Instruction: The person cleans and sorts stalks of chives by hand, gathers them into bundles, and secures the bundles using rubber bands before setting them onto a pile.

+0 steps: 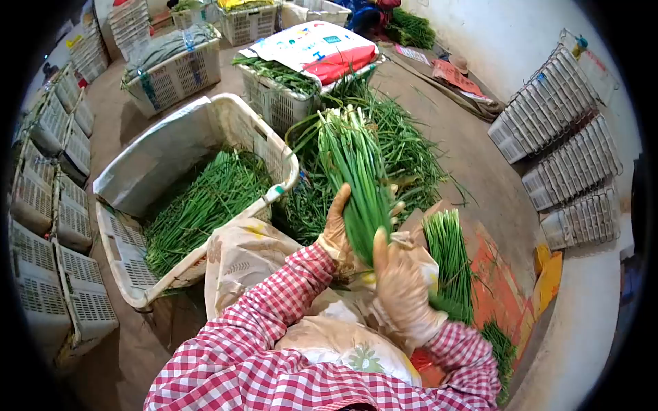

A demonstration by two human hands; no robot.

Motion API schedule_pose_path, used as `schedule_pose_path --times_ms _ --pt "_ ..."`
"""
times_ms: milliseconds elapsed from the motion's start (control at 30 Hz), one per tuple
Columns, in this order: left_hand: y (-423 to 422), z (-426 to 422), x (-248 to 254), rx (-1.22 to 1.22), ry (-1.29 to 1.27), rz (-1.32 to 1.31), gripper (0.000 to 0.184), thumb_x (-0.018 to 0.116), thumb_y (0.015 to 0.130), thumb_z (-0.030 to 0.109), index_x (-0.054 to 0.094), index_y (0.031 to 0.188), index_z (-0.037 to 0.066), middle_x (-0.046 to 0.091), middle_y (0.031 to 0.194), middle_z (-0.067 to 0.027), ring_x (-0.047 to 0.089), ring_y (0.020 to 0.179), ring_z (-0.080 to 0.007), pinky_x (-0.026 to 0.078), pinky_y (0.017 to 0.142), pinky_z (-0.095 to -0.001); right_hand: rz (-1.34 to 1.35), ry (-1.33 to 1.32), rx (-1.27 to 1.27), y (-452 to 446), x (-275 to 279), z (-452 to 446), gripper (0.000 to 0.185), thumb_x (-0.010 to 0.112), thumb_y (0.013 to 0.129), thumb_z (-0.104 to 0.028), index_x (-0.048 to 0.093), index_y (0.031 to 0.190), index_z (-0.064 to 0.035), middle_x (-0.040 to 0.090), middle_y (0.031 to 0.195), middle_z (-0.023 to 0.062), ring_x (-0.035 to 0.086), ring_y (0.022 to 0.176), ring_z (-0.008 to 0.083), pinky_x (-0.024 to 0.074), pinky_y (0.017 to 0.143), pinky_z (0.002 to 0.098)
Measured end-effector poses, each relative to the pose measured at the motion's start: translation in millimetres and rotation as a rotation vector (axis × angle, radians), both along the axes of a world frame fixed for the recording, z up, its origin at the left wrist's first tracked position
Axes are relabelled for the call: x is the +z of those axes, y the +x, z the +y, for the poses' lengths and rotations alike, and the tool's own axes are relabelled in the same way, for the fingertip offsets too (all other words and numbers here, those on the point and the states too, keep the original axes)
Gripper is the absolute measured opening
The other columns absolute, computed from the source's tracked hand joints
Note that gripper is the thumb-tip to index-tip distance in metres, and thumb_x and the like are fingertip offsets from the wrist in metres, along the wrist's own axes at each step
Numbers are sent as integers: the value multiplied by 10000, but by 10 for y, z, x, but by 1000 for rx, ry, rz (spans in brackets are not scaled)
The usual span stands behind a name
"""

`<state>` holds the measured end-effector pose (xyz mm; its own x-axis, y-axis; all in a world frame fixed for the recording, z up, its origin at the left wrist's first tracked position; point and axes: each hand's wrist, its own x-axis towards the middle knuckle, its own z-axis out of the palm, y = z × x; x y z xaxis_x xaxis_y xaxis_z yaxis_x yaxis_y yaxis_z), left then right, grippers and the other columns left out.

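Note:
A long bunch of garlic chives, pale stem ends pointing away from me, is upright in front of my lap. My left hand, in a thin pale glove, wraps round it from the left, fingertips showing on the far side. My right hand, also gloved and slightly blurred, closes on the lower leafy part with its thumb raised; its other fingers are mostly hidden. Beyond the bunch spreads a heap of loose chives. A neat pile of chives lies just right of my right hand.
A large white crate with chives inside stands at my left. Behind it are a sack-topped crate and a covered crate. Crate stacks line the left side, and stacked crates lean by the right wall. Orange sheeting lies at right.

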<state>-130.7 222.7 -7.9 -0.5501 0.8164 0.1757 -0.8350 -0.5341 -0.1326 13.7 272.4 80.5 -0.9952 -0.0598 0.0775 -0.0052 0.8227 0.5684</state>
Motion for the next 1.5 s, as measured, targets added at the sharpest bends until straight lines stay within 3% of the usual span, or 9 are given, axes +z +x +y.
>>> schedule_pose_path --times_ms 200,533,700,800,900,1133,1233,1367,1500 --pt "-275 -718 -160 -70 -198 332 502 633 820 286 501 1203 -10 545 1180 -246 633 777 -298 586 672 -429 -487 -2081 -256 236 -164 809 537 620 882 -347 492 1298 -31 675 939 99 660 837 203 527 760 304" --pt "41 -2274 984 -149 -1095 1075 753 718 710 79 362 1367 -19 509 1297 -196 561 1122 -281 497 911 -423 -595 -3193 365 -579 -692 -220 962 439 710 -790 291 1425 -163 382 1414 83 392 1276 288 315 1079 482" --pt "1013 -3083 -419 -407 -1348 267 303 676 798 73 634 1080 -31 674 1017 -111 610 1000 -193 441 960 -309 -81 -3055 8 -866 -797 -189 1159 521 691 -795 85 1462 -48 427 1367 145 483 1206 318 492 906 493" --pt "1371 -2955 -437 -187 -925 -29 307 620 847 114 588 1099 -58 659 1019 -123 630 917 -192 499 855 -289 -99 -2967 162 -1036 -902 -43 495 515 932 -437 507 1201 -21 426 642 -59 465 571 72 509 641 288" --pt "1511 -2889 -568 -117 -879 -68 404 626 822 123 545 1175 -56 646 1059 -141 636 923 -215 501 865 -317 -64 -2906 -204 -1089 -814 39 373 420 987 -363 570 893 -35 260 532 -89 233 405 33 213 356 177" --pt "1528 -2848 -399 -30 -1104 113 400 639 804 153 572 1148 -40 649 1042 -131 639 877 -203 515 809 -313 972 -2680 -212 -1580 -509 1294 190 474 944 -148 563 918 18 252 567 -68 233 431 56 244 389 197" --pt "1483 -2795 -302 -73 -1009 7 520 645 795 80 479 1273 -39 615 1158 -129 596 1039 -197 456 937 -310 531 -930 518 -1400 -608 941 228 511 950 -226 616 887 -33 552 652 42 470 480 110 393 418 258" --pt "1411 -2676 -222 -79 -1249 177 593 632 833 177 400 1353 9 542 1272 -131 563 1109 -226 434 972 -326 -463 -1173 310 -731 -312 -334 488 657 802 -445 614 1033 -17 592 658 71 613 594 206 501 530 323" --pt "1372 -2547 -182 123 -1054 77 581 619 867 249 396 1353 20 531 1282 -129 565 1107 -231 444 973 -349 -139 -1449 578 -392 -797 -501 373 607 865 -377 595 1031 -44 523 554 61 561 526 181 462 488 322"
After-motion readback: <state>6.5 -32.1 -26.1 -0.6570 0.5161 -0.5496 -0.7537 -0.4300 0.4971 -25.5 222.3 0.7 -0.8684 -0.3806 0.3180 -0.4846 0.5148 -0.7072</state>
